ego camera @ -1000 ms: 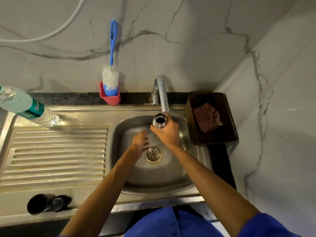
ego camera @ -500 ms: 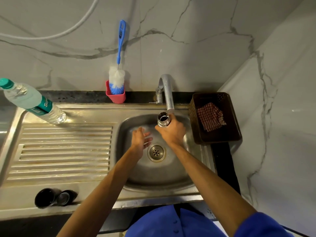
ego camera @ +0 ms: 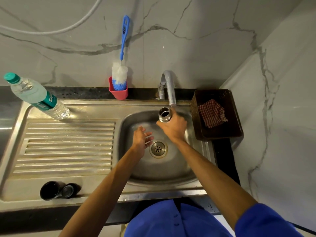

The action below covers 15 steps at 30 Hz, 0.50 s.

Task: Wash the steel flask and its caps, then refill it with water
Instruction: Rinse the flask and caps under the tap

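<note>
My right hand (ego camera: 172, 128) grips the steel flask (ego camera: 164, 115) upright in the sink basin (ego camera: 171, 170), its open mouth just left of and below the tap spout (ego camera: 171, 93). Only the flask's neck and mouth show above my fingers. My left hand (ego camera: 141, 139) hovers over the basin left of the drain (ego camera: 158, 148), fingers spread and holding nothing. Two caps, a black one (ego camera: 49, 190) and a smaller one with a steel inside (ego camera: 68, 191), lie on the drainboard's front left corner.
A plastic water bottle (ego camera: 36, 98) stands at the drainboard's back left. A blue-and-white bottle brush (ego camera: 120, 72) sits in a red holder (ego camera: 118, 94) against the wall. A dark basket (ego camera: 217, 115) with a checked cloth (ego camera: 212, 113) sits right of the sink.
My left hand has drawn away from the flask and its fingers have spread. The flask's mouth sits closer under the spout. The camera view has shifted slightly.
</note>
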{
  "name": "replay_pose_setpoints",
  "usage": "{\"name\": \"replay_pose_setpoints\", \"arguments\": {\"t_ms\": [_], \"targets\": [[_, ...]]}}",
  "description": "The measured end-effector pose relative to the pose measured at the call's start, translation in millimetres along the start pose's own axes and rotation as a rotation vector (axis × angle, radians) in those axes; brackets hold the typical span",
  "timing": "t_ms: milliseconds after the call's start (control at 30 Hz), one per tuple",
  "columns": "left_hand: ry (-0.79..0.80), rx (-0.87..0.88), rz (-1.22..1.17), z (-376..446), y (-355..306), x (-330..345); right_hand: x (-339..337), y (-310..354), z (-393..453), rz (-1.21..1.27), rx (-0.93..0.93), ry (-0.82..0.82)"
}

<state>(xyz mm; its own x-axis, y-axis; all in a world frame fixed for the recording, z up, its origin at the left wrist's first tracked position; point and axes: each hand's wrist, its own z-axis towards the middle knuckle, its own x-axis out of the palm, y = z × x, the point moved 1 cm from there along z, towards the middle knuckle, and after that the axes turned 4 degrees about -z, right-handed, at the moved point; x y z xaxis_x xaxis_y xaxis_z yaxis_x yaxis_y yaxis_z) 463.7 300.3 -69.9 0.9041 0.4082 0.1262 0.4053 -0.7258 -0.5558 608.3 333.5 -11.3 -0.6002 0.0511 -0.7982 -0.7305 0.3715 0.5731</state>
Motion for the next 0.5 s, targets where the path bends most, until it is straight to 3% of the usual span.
{"name": "replay_pose_setpoints", "arguments": {"t_ms": [100, 233, 333, 500], "targets": [[0.019, 0.011, -0.008, -0.2, 0.5, -7.2, -19.9, -8.4, -5.5, 0.222, 0.077, 0.128], [0.01, 0.044, 0.01, 2.6, -3.8, -25.3, -52.6, -9.3, -27.1, 0.055, -0.196, 0.292], [0.001, 0.065, 0.02, 1.5, -8.5, -39.2, -64.6, 2.2, -34.9, -0.433, -0.413, 0.338], [0.013, 0.126, -0.028, -10.0, -20.5, -58.5, -69.4, 17.4, -46.8, -1.332, -0.7, 0.22]]}}
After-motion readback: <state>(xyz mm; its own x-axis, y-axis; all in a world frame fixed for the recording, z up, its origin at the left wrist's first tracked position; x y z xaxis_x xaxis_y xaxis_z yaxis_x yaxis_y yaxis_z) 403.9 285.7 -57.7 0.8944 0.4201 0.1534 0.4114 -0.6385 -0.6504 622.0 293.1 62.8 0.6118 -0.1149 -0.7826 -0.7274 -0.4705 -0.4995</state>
